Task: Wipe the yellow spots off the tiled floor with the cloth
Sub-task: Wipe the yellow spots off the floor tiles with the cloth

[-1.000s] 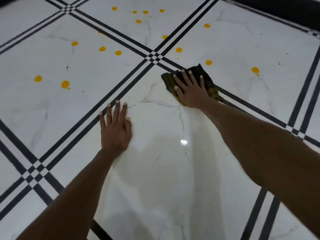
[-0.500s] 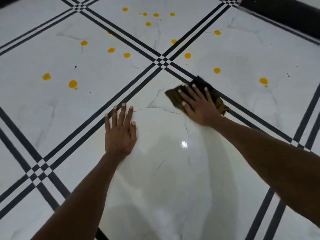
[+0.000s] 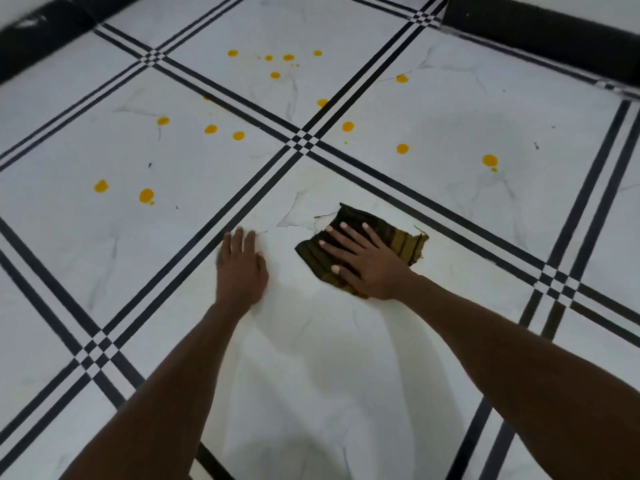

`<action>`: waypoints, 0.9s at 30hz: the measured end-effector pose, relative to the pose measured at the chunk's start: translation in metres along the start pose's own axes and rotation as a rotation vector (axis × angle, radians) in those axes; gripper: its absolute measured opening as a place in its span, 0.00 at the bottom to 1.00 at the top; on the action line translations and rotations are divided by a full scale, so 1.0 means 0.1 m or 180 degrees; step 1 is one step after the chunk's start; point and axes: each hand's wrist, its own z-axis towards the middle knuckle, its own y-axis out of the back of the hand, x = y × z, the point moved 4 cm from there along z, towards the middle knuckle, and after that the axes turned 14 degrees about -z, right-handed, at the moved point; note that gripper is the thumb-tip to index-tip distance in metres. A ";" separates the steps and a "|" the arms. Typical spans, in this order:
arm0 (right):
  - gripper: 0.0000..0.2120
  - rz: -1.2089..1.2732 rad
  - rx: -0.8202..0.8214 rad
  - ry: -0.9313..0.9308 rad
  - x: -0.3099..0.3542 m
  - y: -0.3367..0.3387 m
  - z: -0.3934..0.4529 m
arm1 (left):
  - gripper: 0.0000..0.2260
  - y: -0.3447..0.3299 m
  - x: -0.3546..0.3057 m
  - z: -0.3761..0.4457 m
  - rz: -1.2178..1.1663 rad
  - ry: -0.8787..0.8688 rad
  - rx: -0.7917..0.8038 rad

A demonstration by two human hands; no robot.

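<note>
I am pressing my right hand (image 3: 363, 263) flat on the cloth (image 3: 405, 242), my left hand (image 3: 240, 268) resting open on the tiled floor (image 3: 346, 375) beside it. The yellow spots (image 3: 402, 148) are lying farther off, the nearest ones far-right, closer to my right hand.

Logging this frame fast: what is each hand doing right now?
Left hand: open, flat on the tiled floor, holding nothing.
Right hand: open, fingers straight, pressing the cloth onto the floor.

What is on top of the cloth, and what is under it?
The right hand lies flat on the cloth, fingers spread. Under it only white tile shows around; any spot beneath is covered.
</note>
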 end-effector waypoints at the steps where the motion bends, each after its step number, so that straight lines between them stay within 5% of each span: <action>1: 0.26 0.0227 0.0149 -0.0077 -0.02 0.07 0.00 | 0.20 0.00 -0.21 -0.02 -0.0273 0.0119 -0.0005; 5: 0.24 0.1017 0.0391 -0.0608 0.00 0.44 0.09 | 0.20 -0.12 -0.89 -0.09 -0.1062 0.0789 0.0374; 9: 0.37 0.0693 0.0562 -0.1514 -0.31 0.54 0.13 | 0.29 -0.19 -1.13 0.06 -0.1111 0.0933 0.0425; 12: 0.42 0.0798 0.0793 -0.1797 -0.43 0.44 0.21 | 0.27 -0.31 -1.14 0.23 -0.1243 0.0984 0.0562; 18: 0.16 0.1413 0.0734 -0.2017 -0.67 0.37 0.20 | 0.09 -0.40 -1.35 0.64 -0.1138 0.0493 0.1016; 24: 0.16 0.3073 -0.0109 -0.2620 -1.14 1.00 -0.25 | 0.08 -0.06 -1.88 0.92 -0.1988 -0.0180 0.1409; 27: 0.11 0.3096 -0.0825 -0.2348 -1.32 1.38 -0.26 | 0.08 0.11 -2.11 1.14 -0.2263 -0.0542 0.1233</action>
